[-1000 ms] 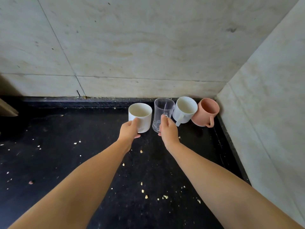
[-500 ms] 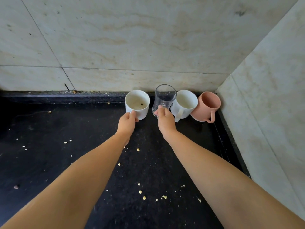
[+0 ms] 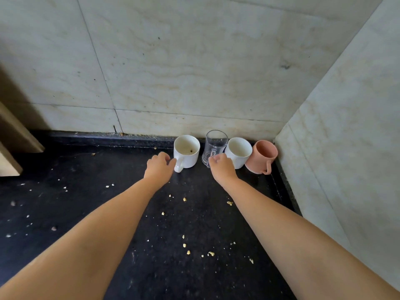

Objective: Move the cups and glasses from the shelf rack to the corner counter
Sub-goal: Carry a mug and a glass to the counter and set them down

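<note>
Cups and one glass stand in a row against the back wall, at the corner of the black bench (image 3: 108, 213): a white mug (image 3: 187, 150) with a dark speck inside, a clear glass mug (image 3: 214, 146), a second white cup (image 3: 238, 151) and a pink mug (image 3: 263, 155) nearest the side wall. From my remote seat I see both of the person's hands at the row. My left hand (image 3: 159, 168) sits just beside the white mug's handle, fingers (image 3: 163, 155) curled but apparently not closed on it; whether they touch the handle I cannot tell. My right hand (image 3: 221, 167) is at the glass mug's handle, fingers bent; whether they grip it I cannot tell. I judge the step in hand to be letting go of these two pieces. To do it well, I would draw each hand straight back and low, clear of the handles, so nothing gets hooked or knocked into its neighbour, since the glass mug stands very near the second white cup. Crumbs (image 3: 186, 245) dot the bench nearer me.
</note>
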`<action>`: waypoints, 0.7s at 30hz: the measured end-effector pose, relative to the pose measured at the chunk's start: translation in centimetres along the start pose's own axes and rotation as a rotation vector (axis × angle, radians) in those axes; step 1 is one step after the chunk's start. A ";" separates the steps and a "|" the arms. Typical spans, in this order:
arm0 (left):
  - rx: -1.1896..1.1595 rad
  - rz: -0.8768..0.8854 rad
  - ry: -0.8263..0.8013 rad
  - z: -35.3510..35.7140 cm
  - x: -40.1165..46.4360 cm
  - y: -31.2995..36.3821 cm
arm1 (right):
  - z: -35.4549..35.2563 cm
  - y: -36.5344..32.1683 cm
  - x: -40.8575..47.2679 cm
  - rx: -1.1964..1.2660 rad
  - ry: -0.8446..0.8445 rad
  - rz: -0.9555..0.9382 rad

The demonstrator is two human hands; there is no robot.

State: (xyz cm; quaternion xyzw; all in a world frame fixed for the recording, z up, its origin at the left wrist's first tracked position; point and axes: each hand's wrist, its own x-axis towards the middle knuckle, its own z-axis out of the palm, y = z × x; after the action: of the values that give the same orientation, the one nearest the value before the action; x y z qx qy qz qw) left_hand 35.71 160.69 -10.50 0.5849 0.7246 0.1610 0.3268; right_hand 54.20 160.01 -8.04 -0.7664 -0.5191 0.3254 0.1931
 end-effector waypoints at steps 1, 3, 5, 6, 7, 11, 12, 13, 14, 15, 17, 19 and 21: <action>0.160 0.108 0.010 -0.7 -0.7 0.0 | -0.1 -0.5 -0.7 -0.089 0.017 -0.079; 0.406 0.256 0.037 -2.2 -2.8 0.0 | 0.1 -1.6 -2.4 -0.297 0.040 -0.285; 0.531 0.296 0.085 -3.5 -4.9 -0.3 | 0.8 -2.7 -4.1 -0.531 0.027 -0.496; 0.555 0.295 0.108 -4.1 -5.9 -0.5 | 1.3 -3.2 -4.9 -0.628 0.022 -0.582; 0.576 0.291 0.128 -4.5 -6.9 -0.9 | 1.7 -3.6 -5.6 -0.698 0.021 -0.659; 0.638 0.217 0.179 -6.7 -12.1 -4.5 | 4.1 -5.0 -9.7 -0.793 -0.058 -0.846; 0.649 0.187 0.190 -7.5 -13.5 -5.6 | 4.8 -5.5 -10.8 -0.805 -0.082 -0.877; 0.653 0.156 0.202 -8.2 -14.6 -6.7 | 5.4 -6.0 -11.8 -0.813 -0.101 -0.900; 0.650 0.113 0.226 -9.1 -16.1 -8.0 | 6.1 -6.7 -13.1 -0.814 -0.114 -0.932; 0.647 0.070 0.250 -10.0 -17.3 -9.1 | 6.7 -7.4 -14.4 -0.810 -0.125 -0.955; 0.614 -0.017 0.311 -11.7 -20.1 -11.0 | 8.1 -8.7 -17.4 -0.800 -0.148 -1.005; 0.590 -0.082 0.375 -13.2 -23.6 -12.7 | 9.6 -10.1 -20.8 -0.803 -0.160 -1.080; 0.578 -0.135 0.421 -14.4 -27.5 -14.3 | 11.0 -11.3 -24.5 -0.806 -0.177 -1.161</action>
State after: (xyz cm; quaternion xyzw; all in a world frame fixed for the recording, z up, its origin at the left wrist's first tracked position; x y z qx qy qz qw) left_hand 18.34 132.87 -0.91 0.5583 0.8285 0.0444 0.0016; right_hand 32.84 141.34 -1.48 -0.3486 -0.9372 0.0135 -0.0062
